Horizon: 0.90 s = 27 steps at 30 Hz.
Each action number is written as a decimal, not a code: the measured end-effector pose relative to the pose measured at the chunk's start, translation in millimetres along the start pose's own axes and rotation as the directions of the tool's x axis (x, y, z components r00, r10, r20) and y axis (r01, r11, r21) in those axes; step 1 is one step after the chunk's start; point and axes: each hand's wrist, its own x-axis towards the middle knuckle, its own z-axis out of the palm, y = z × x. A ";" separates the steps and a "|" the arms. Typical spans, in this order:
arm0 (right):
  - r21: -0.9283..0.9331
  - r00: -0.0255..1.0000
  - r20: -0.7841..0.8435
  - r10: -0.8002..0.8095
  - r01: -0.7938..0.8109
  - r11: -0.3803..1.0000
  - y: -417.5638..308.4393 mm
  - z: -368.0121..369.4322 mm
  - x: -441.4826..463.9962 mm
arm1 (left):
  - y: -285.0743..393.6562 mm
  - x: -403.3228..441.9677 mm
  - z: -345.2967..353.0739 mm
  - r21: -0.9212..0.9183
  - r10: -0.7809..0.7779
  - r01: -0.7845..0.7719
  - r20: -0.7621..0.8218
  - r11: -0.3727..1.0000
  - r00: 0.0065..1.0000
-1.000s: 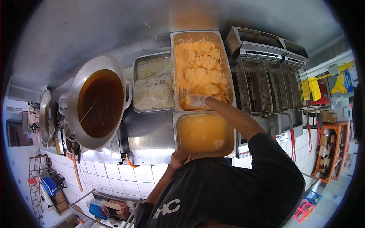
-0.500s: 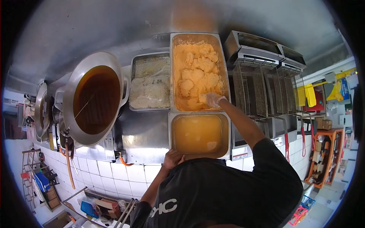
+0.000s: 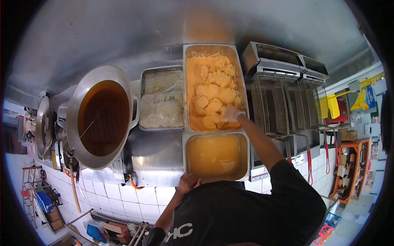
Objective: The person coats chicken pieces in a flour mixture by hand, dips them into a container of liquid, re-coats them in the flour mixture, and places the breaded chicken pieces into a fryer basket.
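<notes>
Coated pieces [image 3: 215, 92]: likely soft, crumbly; cup from beneath | right hand [image 3: 232, 114]: at pieces, blurred, grip unclear | left hand [image 3: 188, 182]: curled beside pan [image 3: 243, 158], hold unclear

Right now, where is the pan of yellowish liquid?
In the head view, the liquid pan sits slightly right of centre, directly below the pan of coated pieces, with the left hand by its near left corner.

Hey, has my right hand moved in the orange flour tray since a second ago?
Yes. Measured against the tray, your right hand has shifted right, from around the middle of its near end toward its right wall.
</notes>
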 end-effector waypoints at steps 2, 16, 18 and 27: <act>-0.024 0.994 0.088 -0.058 0.060 0.998 -23.2 3.9 -13.7 | -0.9 -3.6 5.5 -0.045 -0.019 0.018 -0.018 0.999 1.000; 0.181 0.914 -0.405 0.035 0.043 0.983 3.1 11.3 41.1 | -1.6 0.0 -4.3 -0.013 0.013 -0.013 0.056 1.000 0.998; -0.249 0.981 -0.195 0.022 -0.071 0.966 22.7 13.0 36.2 | -1.1 1.2 -1.6 -0.026 0.017 -0.017 0.026 1.000 0.999; 0.408 0.994 0.041 -0.096 0.071 0.910 -87.3 -44.0 -35.2 | 3.1 2.1 -0.9 -0.042 0.007 -0.008 -0.012 0.999 1.000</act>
